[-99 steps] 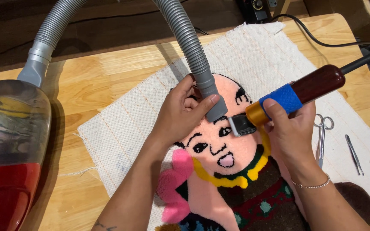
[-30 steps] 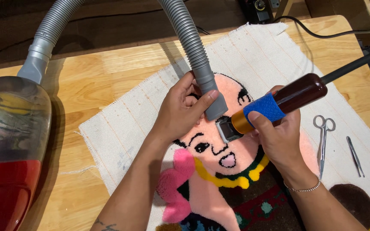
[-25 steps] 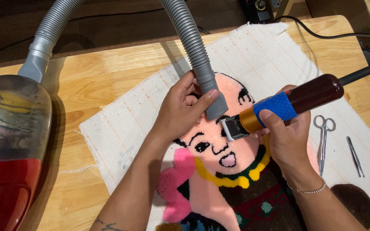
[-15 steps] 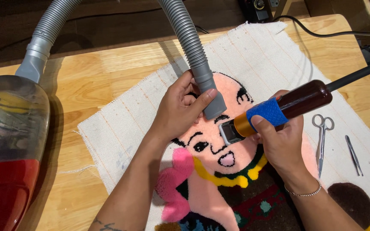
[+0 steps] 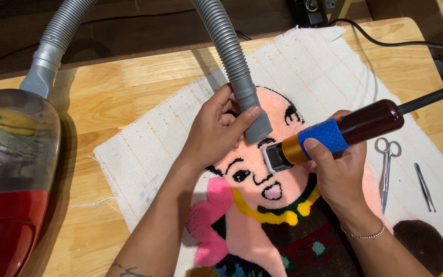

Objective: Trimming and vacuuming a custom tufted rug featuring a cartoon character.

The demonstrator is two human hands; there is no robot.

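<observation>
Clipper [image 5: 334, 134] gripped in right hand [image 5: 337, 172], long axis slanting up-right, blade just right of hose nozzle [image 5: 255, 125]; left hand [image 5: 216, 133] clasps nozzle on rug [image 5: 262, 169].

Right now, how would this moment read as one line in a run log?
left hand: holds vacuum hose | right hand: holds clipper, head on rug face | scissors, tweezers: lying right
</observation>
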